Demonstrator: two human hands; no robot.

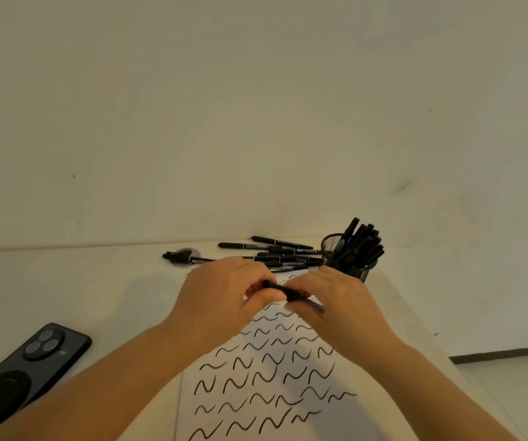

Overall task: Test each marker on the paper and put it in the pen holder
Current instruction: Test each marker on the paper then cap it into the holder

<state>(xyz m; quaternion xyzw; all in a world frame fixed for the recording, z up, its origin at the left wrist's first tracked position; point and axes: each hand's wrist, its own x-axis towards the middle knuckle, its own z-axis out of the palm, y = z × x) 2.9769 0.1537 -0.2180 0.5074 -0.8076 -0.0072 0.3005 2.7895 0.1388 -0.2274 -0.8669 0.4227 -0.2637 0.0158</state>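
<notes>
Both hands meet over the far end of the white paper [265, 386], which is covered in several black squiggle marks. My left hand [224, 294] and my right hand [332, 300] each grip one end of a black marker [283, 289] held level just above the sheet. Whether its cap is on or off is hidden by my fingers. Behind my hands lies a pile of loose black markers [275, 251]. A black mesh pen holder [348, 259] stands at the back right, filled with several markers.
A dark phone [24, 364] lies face down at the table's left front. A round cable grommet [184, 254] sits in the tabletop beside one stray marker. The table's right edge [421, 326] drops off just past the holder. A plain wall stands behind.
</notes>
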